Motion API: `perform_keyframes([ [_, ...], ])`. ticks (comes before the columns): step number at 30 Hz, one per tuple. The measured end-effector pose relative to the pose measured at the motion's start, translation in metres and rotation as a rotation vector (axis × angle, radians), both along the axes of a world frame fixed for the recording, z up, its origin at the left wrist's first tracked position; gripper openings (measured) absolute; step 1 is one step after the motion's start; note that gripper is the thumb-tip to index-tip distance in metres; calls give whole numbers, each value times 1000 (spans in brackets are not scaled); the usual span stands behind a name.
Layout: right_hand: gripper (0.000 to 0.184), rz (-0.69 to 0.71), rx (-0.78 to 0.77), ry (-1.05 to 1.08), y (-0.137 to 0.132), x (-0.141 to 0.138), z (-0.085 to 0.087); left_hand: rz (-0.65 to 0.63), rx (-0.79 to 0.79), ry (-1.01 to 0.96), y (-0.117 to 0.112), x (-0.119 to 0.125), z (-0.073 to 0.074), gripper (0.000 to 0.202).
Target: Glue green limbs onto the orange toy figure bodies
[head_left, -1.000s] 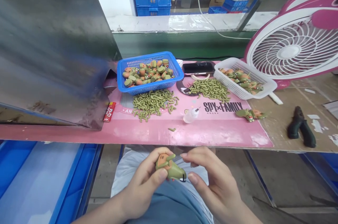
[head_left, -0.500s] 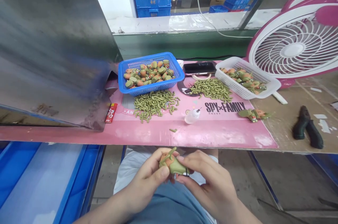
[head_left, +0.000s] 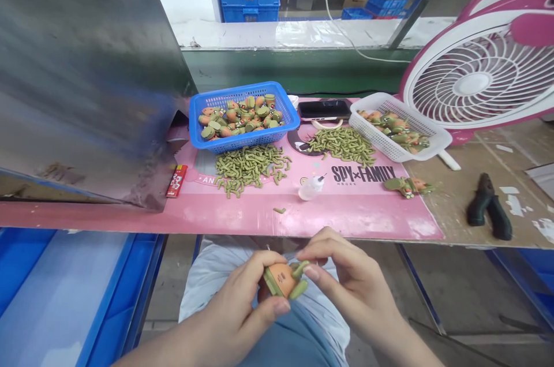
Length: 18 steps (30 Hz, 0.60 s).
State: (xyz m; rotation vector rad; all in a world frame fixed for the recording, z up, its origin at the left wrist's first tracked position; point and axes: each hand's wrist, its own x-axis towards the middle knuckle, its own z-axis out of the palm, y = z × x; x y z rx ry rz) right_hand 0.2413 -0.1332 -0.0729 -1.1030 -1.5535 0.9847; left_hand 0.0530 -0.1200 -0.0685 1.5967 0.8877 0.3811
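Above my lap, my left hand (head_left: 249,298) is closed around a small green-and-orange figurine (head_left: 280,279), its orange side with tiny dark print facing up. The thumb and forefinger of my right hand (head_left: 346,269) pinch a thin green limb piece (head_left: 302,268) that stands out from the figurine's right end. A second green limb lies just below it. On the pink mat, a single green piece (head_left: 279,210) rests near the front edge, beside a small clear bottle with a needle tip (head_left: 310,188).
Piles of green pieces (head_left: 249,168) lie before a blue basket (head_left: 208,145) of figurines and a white basket (head_left: 392,150) of figurines. One figurine (head_left: 407,186) sits near black-handled pliers (head_left: 488,208). A fan (head_left: 471,84) stands right, a metal panel (head_left: 86,78) left. A phone (head_left: 324,109) lies behind.
The figurine has been turned in my left hand, so its orange side now faces up. My right hand has shifted from its body to the green limb.
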Motion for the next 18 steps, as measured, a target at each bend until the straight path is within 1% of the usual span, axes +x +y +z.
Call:
perform_keyframes([
  [4, 6, -17, -17, 45, -1, -1, -1, -26, 31, 53, 0, 1, 3, 30],
  [9, 3, -21, -43, 73, -3, -1, -1, -37, 38, 49, 0, 3, 6, 27],
  [14, 5, -31, -80, 85, -4, -1, 1, -23, 44, 45, 0, 6, 11, 26],
  [16, 5, -32, -93, 85, -5, -1, 0, -21, 34, 35, -1, 6, 11, 26],
  [18, 6, -33, -111, 96, -5, -2, -2, -10, -4, 32, -1, 6, 7, 26],
])
